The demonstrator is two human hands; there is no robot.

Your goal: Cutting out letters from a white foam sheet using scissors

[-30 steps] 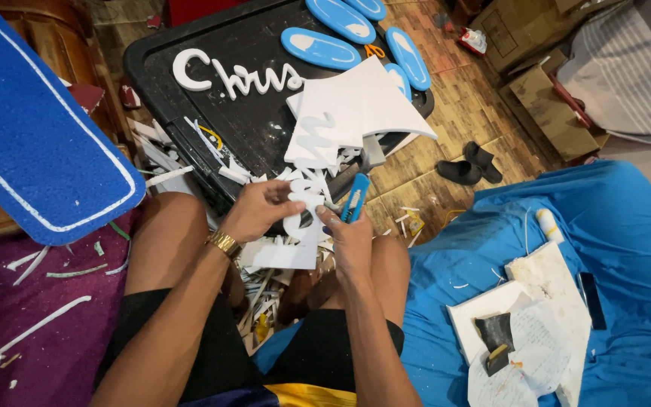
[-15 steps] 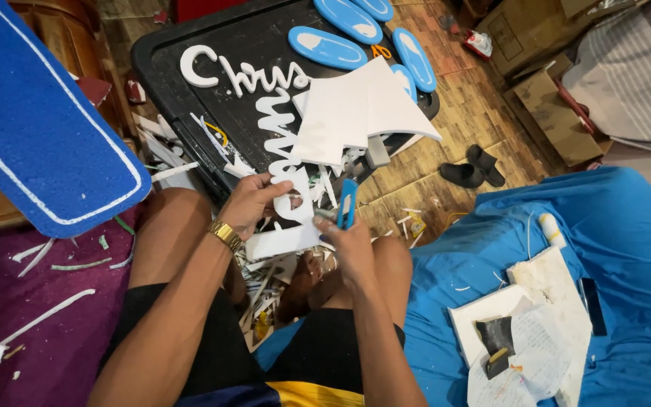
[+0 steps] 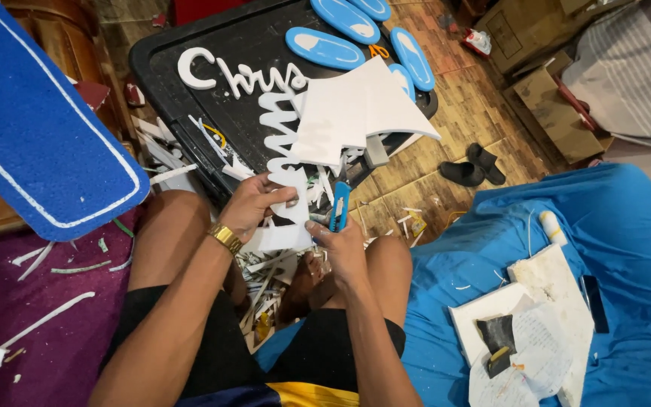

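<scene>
My left hand (image 3: 254, 205) grips a white foam cut-out piece (image 3: 286, 218) just above my knees. My right hand (image 3: 337, 245) is closed around a blue utility knife (image 3: 339, 205), its blade end pointing up at the right edge of the foam piece. A gold bracelet (image 3: 227, 238) sits on my left wrist. Just beyond the hands, white foam sheets (image 3: 356, 113) and white cut-out letters (image 3: 242, 75) lie on a black board (image 3: 190, 45).
Blue oval foam shapes (image 3: 324, 47) rest at the board's far edge. A large blue panel with a white outline (image 3: 32, 128) stands at left. White foam scraps (image 3: 47, 316) litter the purple cloth. Blue fabric (image 3: 627, 226) with papers (image 3: 536, 324) lies at right; black sandals (image 3: 472, 166) are on the floor.
My hands have lifted the foam piece a little and turned it more upright. The knife has come up beside its right edge.
</scene>
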